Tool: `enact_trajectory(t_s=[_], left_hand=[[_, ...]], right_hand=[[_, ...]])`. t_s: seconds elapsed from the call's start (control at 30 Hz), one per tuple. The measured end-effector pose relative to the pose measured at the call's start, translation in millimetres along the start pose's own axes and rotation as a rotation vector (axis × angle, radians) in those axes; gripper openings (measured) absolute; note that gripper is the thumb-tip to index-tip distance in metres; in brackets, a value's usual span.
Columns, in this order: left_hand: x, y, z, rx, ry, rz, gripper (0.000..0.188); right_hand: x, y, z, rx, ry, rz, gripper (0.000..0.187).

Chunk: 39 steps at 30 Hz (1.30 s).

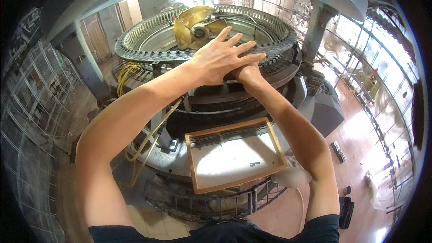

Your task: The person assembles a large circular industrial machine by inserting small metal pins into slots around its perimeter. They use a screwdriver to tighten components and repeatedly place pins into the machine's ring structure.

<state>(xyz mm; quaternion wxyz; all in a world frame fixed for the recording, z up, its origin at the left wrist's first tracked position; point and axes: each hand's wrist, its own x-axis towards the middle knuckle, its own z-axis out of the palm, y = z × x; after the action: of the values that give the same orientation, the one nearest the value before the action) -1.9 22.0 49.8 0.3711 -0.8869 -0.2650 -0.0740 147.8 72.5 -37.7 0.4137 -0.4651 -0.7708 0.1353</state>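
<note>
My left hand (218,58) is stretched out with its fingers spread, palm down, over the near rim of a large circular knitting machine (157,57). Beneath it is my right hand (247,73), whose fingers are mostly covered, so what they hold cannot be seen. The two hands overlap at the dark ring of the machine, which carries a row of black knobs. Just beyond them stands a fan with yellow blades (182,29) in the ring's centre. Below my hands, a wood-framed tray (192,171) holds thin dark strips along its far side and a small dark piece.
Yellow hoses (127,75) hang at the machine's left. Grey posts (315,33) rise on both sides under an overhead frame. A pale rounded object (292,177) sits by the tray's right corner. Dark items (345,211) lie on the tiled floor at right; metal racks line both sides.
</note>
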Motion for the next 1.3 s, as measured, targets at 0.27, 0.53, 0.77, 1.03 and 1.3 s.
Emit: enact_trajectory(t_s=[0.27,0.53,0.77,1.03,1.3], left_hand=[[4.1,0.3,0.3,-0.046,-0.002,-0.016,0.118],[3.7,2.4,-1.7,0.018,-0.023,0.017,0.114],[2.6,0.2,0.0,-0.011,-0.025,0.008,0.118],[3.3,-1.2,3.7,-0.003,0.004,0.015,0.118],[3.3,-1.9,2.5,0.006,0.011,0.017,0.114]], right_hand=[[4.7,8.5,5.0,-0.051,-0.012,-0.043,0.067],[-2.7,2.0,0.5,-0.135,0.012,-0.021,0.064],[0.6,2.8,-3.9,-0.055,-0.089,-0.005,0.062],[2.7,2.1,-2.9,0.078,-0.072,0.005,0.060],[-4.6,-17.1,-14.6,-0.032,-0.089,0.015,0.053]])
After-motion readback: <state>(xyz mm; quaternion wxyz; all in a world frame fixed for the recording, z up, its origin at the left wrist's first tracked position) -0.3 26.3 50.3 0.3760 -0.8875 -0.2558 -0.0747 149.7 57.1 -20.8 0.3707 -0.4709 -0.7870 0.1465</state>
